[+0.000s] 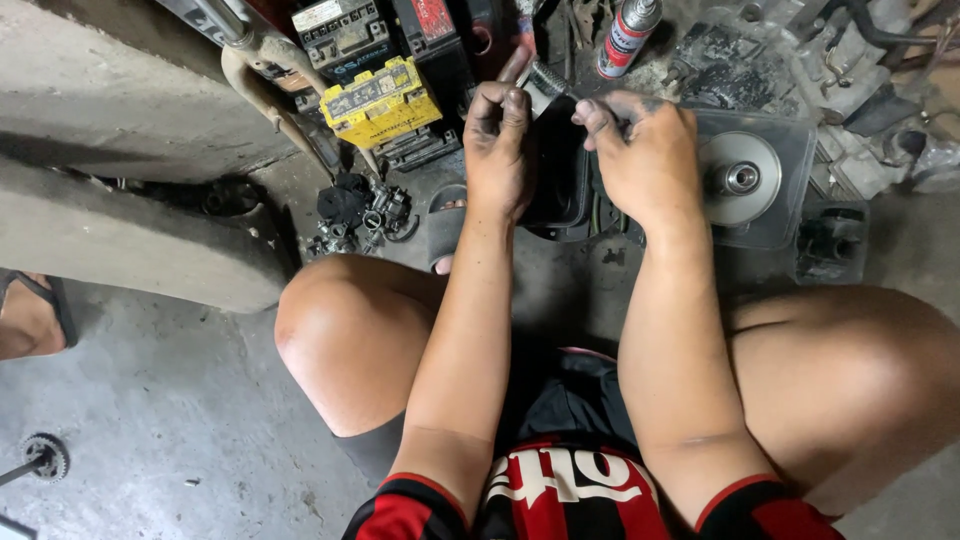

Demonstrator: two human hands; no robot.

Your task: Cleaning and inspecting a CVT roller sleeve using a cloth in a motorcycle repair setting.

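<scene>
Head camera looks straight down on two grease-blackened hands meeting over a small ribbed metal part, short and cylindrical with a coiled or threaded grey surface [548, 78]. The left hand [497, 150] has its fingertips pressed together on the part's near-left end, thumb against forefinger. The right hand [645, 150] pinches the other end between thumb and forefinger, its remaining fingers curled under. The part lies tilted between the two grips, held above the floor and just in front of a black plastic housing [560, 180] that stands between the wrists; whether the part touches the housing is hard to tell, since the fingers cover the join.

Just right of the right hand sits a clear plastic tray [790, 140] holding a round silver metal pulley disc [740, 178]. Beyond the hands stands a red-and-white spray can [626, 38]. To the left rests a yellow rectangular battery [380, 100], with a cluster of small dark metal parts [360, 215] on the concrete floor [180, 400] near it. A grey sandal [445, 225] shows beside the left wrist, above the bare left knee [345, 335].
</scene>
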